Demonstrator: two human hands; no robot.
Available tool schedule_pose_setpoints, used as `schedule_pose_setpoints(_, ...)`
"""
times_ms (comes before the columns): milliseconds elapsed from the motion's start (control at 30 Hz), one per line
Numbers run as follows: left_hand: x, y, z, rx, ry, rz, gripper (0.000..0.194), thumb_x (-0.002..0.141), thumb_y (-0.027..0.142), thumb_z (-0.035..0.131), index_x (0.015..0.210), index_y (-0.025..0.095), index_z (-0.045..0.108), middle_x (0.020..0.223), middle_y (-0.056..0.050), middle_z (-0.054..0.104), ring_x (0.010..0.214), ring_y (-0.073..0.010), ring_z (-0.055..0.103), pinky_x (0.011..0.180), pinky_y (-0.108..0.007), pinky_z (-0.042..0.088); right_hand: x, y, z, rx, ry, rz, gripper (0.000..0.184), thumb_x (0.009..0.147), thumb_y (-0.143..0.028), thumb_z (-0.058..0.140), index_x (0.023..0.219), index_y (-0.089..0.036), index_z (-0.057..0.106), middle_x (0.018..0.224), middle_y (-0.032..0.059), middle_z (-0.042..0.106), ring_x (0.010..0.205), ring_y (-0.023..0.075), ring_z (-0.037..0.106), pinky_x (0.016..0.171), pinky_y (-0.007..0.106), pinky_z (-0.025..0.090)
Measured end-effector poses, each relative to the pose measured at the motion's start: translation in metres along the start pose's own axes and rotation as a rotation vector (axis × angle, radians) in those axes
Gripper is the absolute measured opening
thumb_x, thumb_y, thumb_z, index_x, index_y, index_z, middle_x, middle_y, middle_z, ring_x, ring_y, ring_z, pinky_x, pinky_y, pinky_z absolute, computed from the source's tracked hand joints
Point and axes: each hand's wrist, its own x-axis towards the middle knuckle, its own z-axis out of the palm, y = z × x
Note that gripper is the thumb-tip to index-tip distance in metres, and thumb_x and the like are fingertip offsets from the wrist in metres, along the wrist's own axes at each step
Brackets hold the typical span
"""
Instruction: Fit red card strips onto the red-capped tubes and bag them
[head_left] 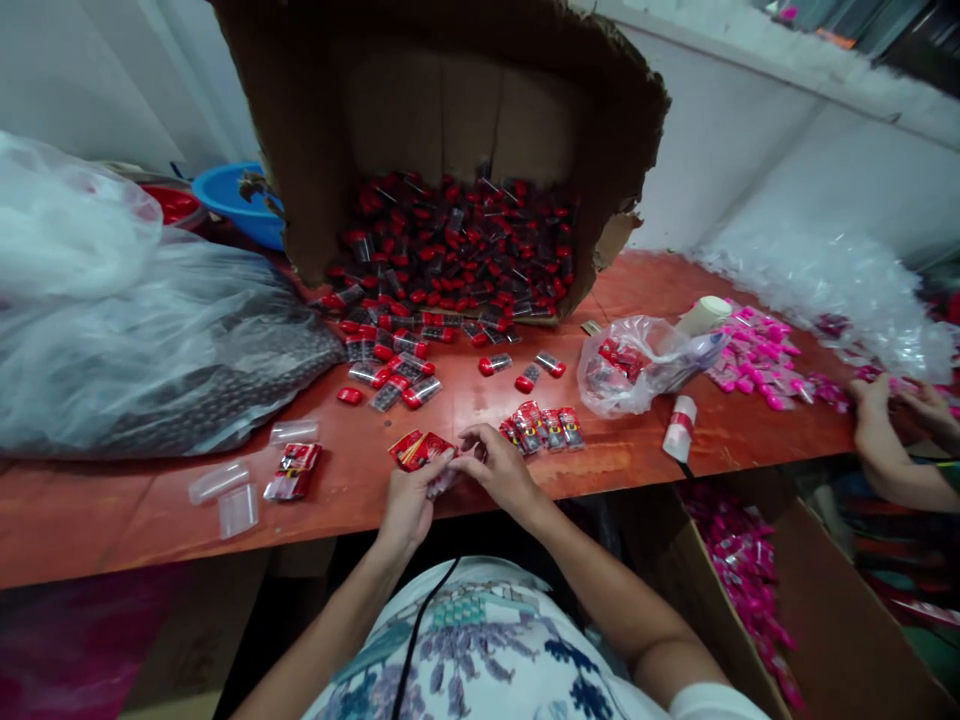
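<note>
My left hand point(409, 502) is closed on a fanned bunch of red printed packets point(421, 450) near the table's front edge. The fingers of my right hand point(501, 472) pinch together at the right end of that bunch, where clear plastic shows; what exactly they grip is hidden. Just beyond my right hand lies a row of small filled red-topped packets point(544, 428). To the left sits a stack of red packets point(294, 472), with clear plastic tubes point(238, 510) beside it. Several clear tubes with red caps and dark contents point(405, 375) lie farther back.
A torn cardboard box point(469, 110) lies on its side, spilling red-capped tubes. A large plastic sack point(172, 350) fills the left. At right are a plastic bag point(615, 380), a white roll point(680, 428), pink items point(757, 350) and another person's hands point(874, 400). An open carton point(675, 560) stands below.
</note>
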Motion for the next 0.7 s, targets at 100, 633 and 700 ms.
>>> schedule_pose_setpoints(100, 0.003, 0.001, -0.004, -0.001, 0.016, 0.012, 0.026, 0.049, 0.011, 0.083, 0.07, 0.01, 0.067, 0.064, -0.002, 0.069, 0.059, -0.0138, 0.066, 0.061, -0.023, 0.054, 0.003, -0.001, 0.001, 0.068, -0.051, -0.009, 0.026, 0.086, -0.025, 0.055, 0.112, -0.023, 0.055, 0.087, 0.0, 0.063, 0.077, 0.0145, 0.06, 0.07, 0.025, 0.047)
schedule_pose_setpoints(633, 0.004, 0.016, -0.01, -0.148, 0.128, -0.156, 0.012, 0.066, 0.001, 0.068, 0.071, 0.01, 0.064, 0.064, -0.003, 0.068, 0.056, -0.0128, 0.064, 0.057, -0.025, 0.056, 0.055, 0.041, -0.051, -0.539, -0.091, -0.174, 0.039, 0.087, -0.006, 0.039, 0.119, -0.02, 0.058, 0.112, 0.0075, 0.063, 0.101, 0.0178, 0.055, 0.085, 0.027, 0.041)
schedule_pose_setpoints(700, 0.004, 0.021, -0.013, -0.188, 0.139, -0.221, 0.008, 0.071, 0.002, 0.064, 0.071, 0.01, 0.063, 0.064, -0.004, 0.067, 0.056, -0.0133, 0.064, 0.056, -0.027, 0.056, 0.071, 0.06, -0.074, -0.715, -0.036, -0.111, 0.039, 0.085, -0.005, 0.042, 0.117, -0.017, 0.06, 0.119, 0.0124, 0.058, 0.106, 0.022, 0.05, 0.088, 0.032, 0.038)
